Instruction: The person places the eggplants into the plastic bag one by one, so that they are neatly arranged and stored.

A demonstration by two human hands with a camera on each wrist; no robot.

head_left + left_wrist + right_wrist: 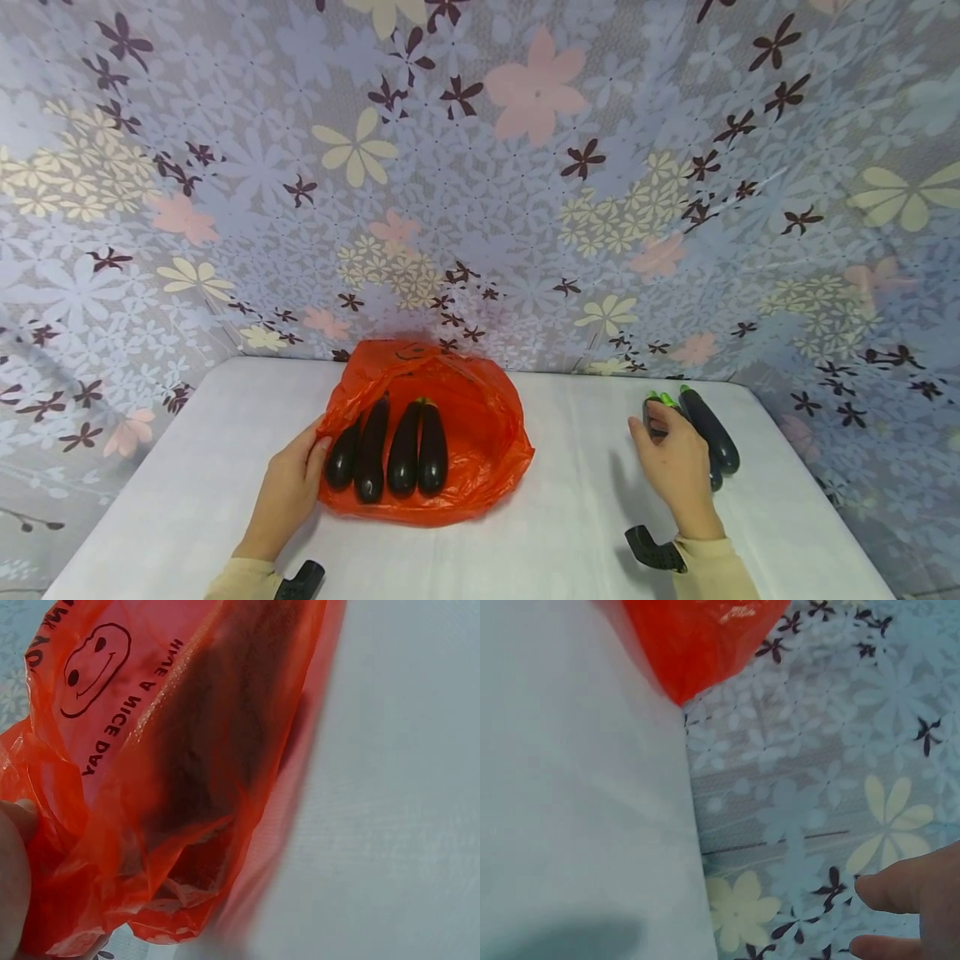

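A red plastic bag (480, 492) lies on the white table with its mouth toward me. Several dark eggplants (402, 450) rest side by side inside it. My left hand (294, 475) pinches the bag's left rim; in the left wrist view the thumb presses the crumpled film (67, 900), and dark shapes show through it. Over on the right, my right hand (675, 458) is over a small group of eggplants (712, 429) with green stems, partly covering them. Its thumb and fingers stand apart beside one dark eggplant. In the right wrist view, nothing shows between the thumb and finger (889, 949).
The table (577, 500) is covered in white cloth, and its far edge meets a flower-patterned fabric (480, 208) hanging behind. Between the bag and the right-hand eggplants lies a stretch of bare cloth. Dark wrist mounts (654, 550) sit on both forearms.
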